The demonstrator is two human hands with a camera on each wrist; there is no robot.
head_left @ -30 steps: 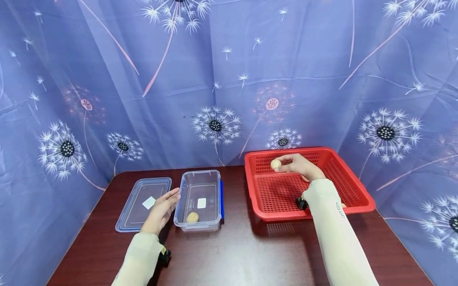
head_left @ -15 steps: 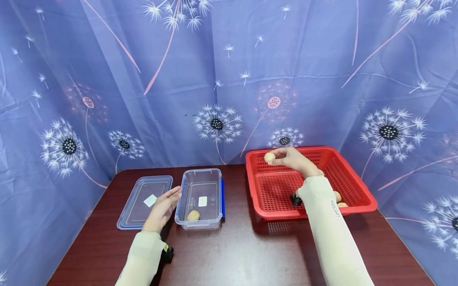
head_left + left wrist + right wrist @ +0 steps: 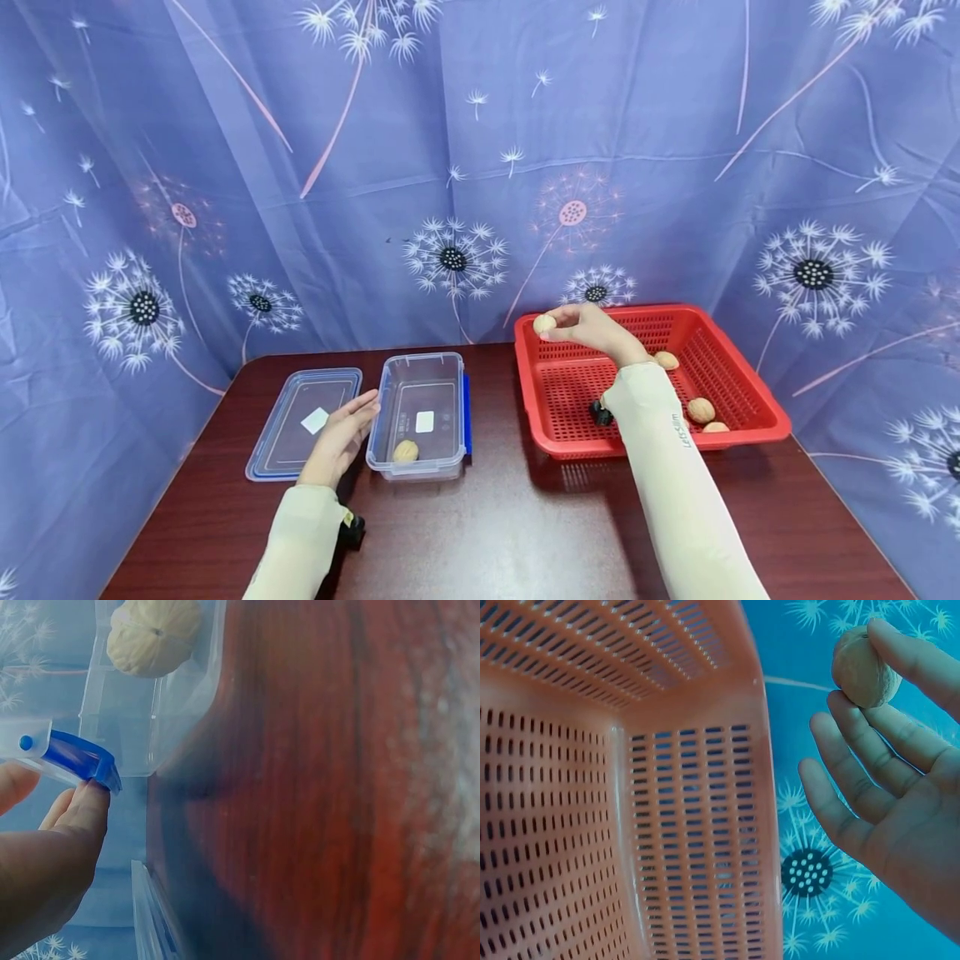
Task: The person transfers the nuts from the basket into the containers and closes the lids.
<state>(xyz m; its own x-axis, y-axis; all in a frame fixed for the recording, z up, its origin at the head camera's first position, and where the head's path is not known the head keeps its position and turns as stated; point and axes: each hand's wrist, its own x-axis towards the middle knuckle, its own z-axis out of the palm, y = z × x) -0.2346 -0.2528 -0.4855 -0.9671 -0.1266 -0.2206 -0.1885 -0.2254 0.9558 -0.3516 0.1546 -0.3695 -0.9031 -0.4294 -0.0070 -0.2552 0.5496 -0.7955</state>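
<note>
I'd call this the carrying stage: the right hand (image 3: pixel 588 327) holds a walnut (image 3: pixel 544 325) up by the far left corner of the red basket (image 3: pixel 585 450), with other walnuts (image 3: pixel 701 410) lying toward the basket's right side. A second walnut (image 3: pixel 406 451) sits in the near end of the clear box (image 3: pixel 417 468), across the surface (image 3: pixel 510 533), so the next move seems to call for a reach leftward, clear of the basket's rim, with the pinch kept firm. The right grip is closed on its walnut between thumb and fingertips, the remaining fingers spread loosely apart, the forearm slanting in from the near right. The left hand (image 3: pixel 343 437) grips nothing; its fingers lie extended against the box's left side, a fingertip touching the blue latch (image 3: pixel 82 757), perhaps to steady it. Left of the box, the lid (image 3: pixel 288 425) lies flat.
</note>
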